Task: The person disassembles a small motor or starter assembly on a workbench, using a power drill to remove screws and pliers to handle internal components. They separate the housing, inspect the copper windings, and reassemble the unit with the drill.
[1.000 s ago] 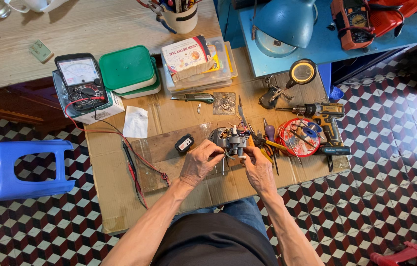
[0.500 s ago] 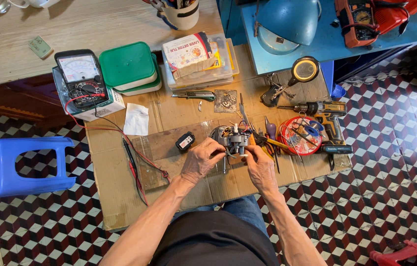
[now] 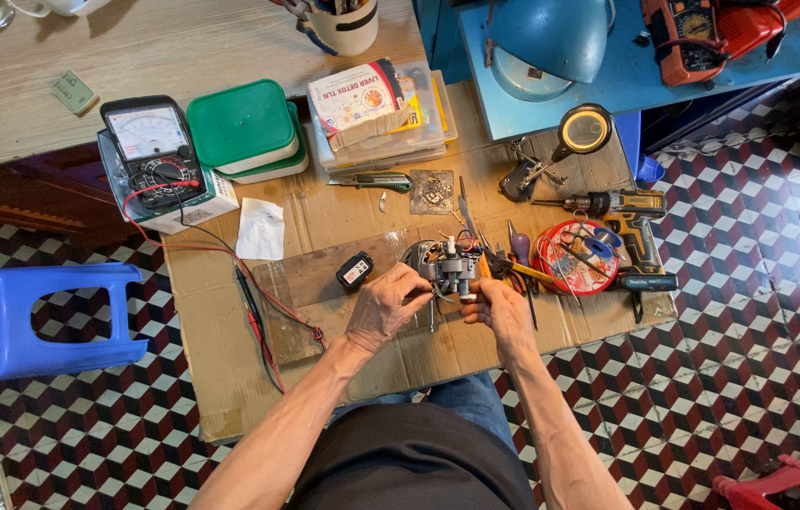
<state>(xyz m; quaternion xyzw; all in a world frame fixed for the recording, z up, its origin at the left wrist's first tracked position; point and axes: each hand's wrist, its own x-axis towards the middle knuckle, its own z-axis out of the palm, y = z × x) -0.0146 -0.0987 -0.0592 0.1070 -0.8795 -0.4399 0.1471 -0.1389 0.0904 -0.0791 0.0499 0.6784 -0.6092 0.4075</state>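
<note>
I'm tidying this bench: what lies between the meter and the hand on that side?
In the head view, a white paper scrap and a small black box lie between the meter and the left hand, with the red lead trailing past.

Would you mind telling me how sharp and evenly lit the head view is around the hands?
Head view: soft, even light, no glare; left hand and right hand sharp, the grey part between them small and cluttered; edges bend slightly with wide-angle distortion.
</note>
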